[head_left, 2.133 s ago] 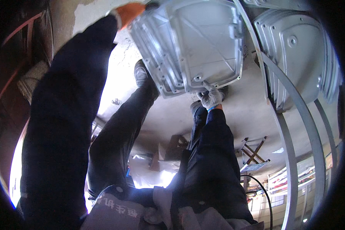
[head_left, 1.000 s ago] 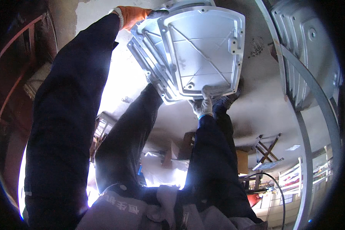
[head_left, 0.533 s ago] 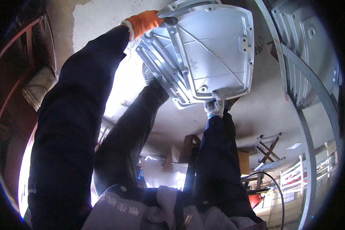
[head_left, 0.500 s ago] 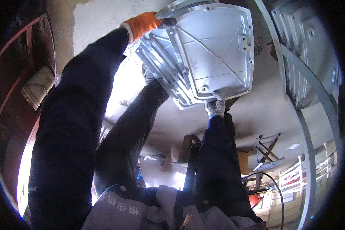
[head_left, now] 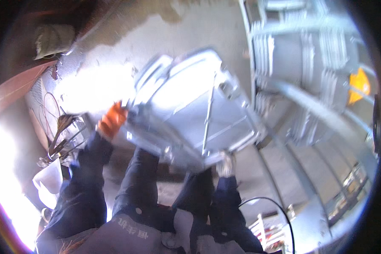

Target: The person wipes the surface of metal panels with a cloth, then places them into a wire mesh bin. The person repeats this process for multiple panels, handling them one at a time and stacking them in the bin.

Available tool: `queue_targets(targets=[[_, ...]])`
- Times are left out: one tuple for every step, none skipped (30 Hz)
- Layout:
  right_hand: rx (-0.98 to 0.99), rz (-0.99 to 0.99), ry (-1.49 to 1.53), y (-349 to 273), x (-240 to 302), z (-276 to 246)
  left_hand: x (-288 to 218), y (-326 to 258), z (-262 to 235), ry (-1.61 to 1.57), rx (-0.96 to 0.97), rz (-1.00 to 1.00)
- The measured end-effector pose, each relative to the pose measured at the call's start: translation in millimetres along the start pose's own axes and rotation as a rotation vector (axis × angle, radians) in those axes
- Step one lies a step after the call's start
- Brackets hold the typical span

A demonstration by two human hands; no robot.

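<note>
A small stack of silver cast-metal panels (head_left: pixel 186 110) hangs tilted in front of my legs, smeared by motion. The top panel has raised ribs and a flanged rim; others show behind it on the left. My left hand (head_left: pixel 113 120), in an orange glove, is closed on the stack's left edge. At the lower edge, nearer to me, my right hand (head_left: pixel 225 165) in a whitish glove grips the rim. The fingers of both hands are partly hidden behind or blurred against the metal.
On the right stands a metal rack (head_left: pixel 300 95) holding stacks of similar grey panels (head_left: pixel 326 51). A yellow-orange object (head_left: pixel 359 86) is on its far side. A black cable (head_left: pixel 279 203) arcs at lower right. To the left are a white container-like object (head_left: pixel 50 182) and a dark red frame (head_left: pixel 17 91).
The view has swung toward the rack, which now fills more of the right side. Both hands still hold the panels, which have tilted and come lower, closer to my body.
</note>
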State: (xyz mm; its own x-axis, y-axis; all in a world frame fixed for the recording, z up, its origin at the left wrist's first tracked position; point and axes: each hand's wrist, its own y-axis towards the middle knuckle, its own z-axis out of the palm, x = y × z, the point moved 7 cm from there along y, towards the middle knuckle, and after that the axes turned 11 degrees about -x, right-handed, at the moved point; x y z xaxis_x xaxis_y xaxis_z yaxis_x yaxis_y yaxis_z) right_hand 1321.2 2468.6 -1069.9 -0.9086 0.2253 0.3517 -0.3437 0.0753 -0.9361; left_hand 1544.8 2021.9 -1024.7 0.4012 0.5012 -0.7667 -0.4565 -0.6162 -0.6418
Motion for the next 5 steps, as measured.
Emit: queue_targets(targets=[[0.168,-0.074,-0.102,-36,22,25,-17,-28,-4,-0.305,0.120,0.004],[0.165,-0.152,-0.246,-62,38,50,-37,-56,-11,-0.453,0.204,0.051],[0.179,0.076,-0.552,-90,52,69,-45,-78,-23,-0.547,0.227,-0.161],[0.151,0.123,-0.818,-115,67,91,-68,-100,-29,-0.685,0.289,-0.215],[0.197,0.046,-0.978,-138,92,122,-91,-118,-41,-0.700,0.236,-0.219]])
